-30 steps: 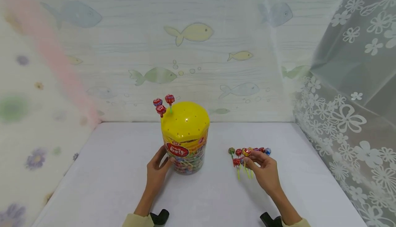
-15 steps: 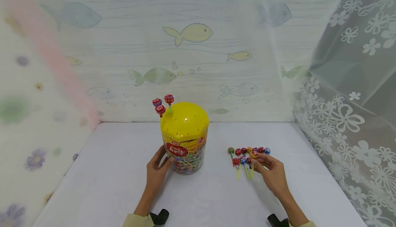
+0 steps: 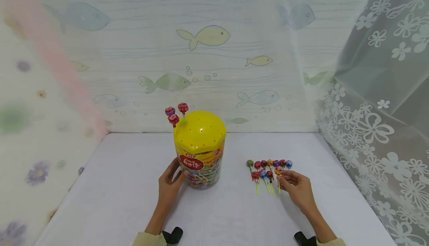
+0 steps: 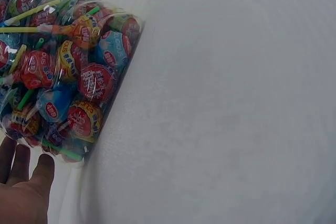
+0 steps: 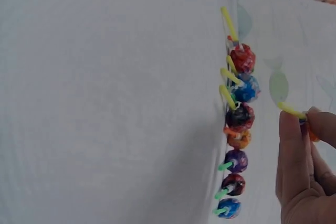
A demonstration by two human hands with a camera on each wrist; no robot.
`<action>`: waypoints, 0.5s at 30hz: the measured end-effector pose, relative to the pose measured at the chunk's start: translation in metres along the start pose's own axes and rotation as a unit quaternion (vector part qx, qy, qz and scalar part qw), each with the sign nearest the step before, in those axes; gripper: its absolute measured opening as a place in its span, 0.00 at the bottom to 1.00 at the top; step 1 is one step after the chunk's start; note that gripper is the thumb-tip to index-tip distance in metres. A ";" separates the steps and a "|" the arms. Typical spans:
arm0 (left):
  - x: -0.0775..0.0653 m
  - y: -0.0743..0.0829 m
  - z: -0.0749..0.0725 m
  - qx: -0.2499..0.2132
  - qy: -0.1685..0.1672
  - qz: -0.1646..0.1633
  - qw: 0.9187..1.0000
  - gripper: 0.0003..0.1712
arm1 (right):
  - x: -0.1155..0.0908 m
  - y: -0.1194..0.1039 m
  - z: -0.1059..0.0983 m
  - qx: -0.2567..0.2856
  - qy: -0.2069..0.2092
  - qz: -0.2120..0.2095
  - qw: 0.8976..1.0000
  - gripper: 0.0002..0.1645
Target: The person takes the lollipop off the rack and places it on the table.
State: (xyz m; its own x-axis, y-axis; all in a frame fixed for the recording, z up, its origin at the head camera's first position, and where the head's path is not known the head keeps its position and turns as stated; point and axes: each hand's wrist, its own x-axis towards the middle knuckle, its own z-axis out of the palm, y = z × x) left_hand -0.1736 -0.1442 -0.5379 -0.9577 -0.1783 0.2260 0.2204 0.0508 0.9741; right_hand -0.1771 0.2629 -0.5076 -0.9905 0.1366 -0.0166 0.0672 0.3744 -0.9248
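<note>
A clear jar point(image 3: 204, 179) packed with wrapped lollipops stands on the table under a domed yellow lid point(image 3: 204, 130) dotted with small holes. Three red-wrapped lollipops point(image 3: 173, 119) stick up from the lid's left side. My left hand point(image 3: 169, 186) rests against the jar's lower left side, its fingers nearly straight in the left wrist view. To the right, my right hand point(image 3: 296, 188) pinches a red-and-yellow lollipop point(image 3: 278, 170) between thumb and fingertips, its yellow stick pointing down. This lollipop is beside the right end of the front row of lollipops point(image 3: 263, 174).
Behind that front row lies a longer row of lollipops point(image 3: 269, 162), with green, red, orange, purple and blue wrappers. A white cloth covers the table point(image 3: 127, 179). A fish-patterned curtain point(image 3: 214, 67) hangs at the back, and lace netting point(image 3: 375, 134) borders the right.
My right hand has moved right and slightly toward me with the pinched lollipop, from over the rows to the front row's right end. My left hand and the jar have stayed put.
</note>
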 end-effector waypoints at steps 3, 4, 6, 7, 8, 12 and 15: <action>0.000 0.001 0.000 0.000 0.000 -0.001 1.000 0.36 | 0.002 0.003 -0.001 -0.017 -0.008 0.026 0.999 0.21; 0.000 0.001 0.000 -0.001 0.001 -0.001 1.000 0.36 | 0.003 0.004 -0.001 -0.021 -0.009 0.032 0.999 0.20; 0.000 0.001 0.001 -0.002 0.001 -0.001 1.000 0.36 | 0.004 0.004 -0.001 -0.030 -0.009 0.041 0.999 0.20; 0.000 0.001 0.001 -0.003 0.001 0.000 1.000 0.36 | 0.005 0.004 -0.001 -0.034 -0.011 0.045 0.998 0.20; 0.000 0.002 0.001 -0.003 0.000 0.002 1.000 0.36 | 0.005 0.004 -0.002 -0.038 -0.013 0.048 0.998 0.20; 0.000 0.001 0.001 -0.005 0.002 0.006 1.000 0.36 | 0.009 0.003 -0.003 -0.052 -0.030 0.055 0.997 0.19; 0.000 0.001 0.001 -0.009 0.002 0.004 1.000 0.36 | 0.012 0.003 -0.004 -0.071 -0.040 0.048 0.996 0.18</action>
State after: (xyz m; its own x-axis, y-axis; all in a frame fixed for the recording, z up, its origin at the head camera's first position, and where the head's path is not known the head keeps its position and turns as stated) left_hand -0.1739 -0.1435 -0.5366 -0.9551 -0.1827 0.2333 0.2309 0.0345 0.9724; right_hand -0.1887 0.2689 -0.5092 -0.9847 0.1071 -0.1374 0.1726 0.4898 -0.8546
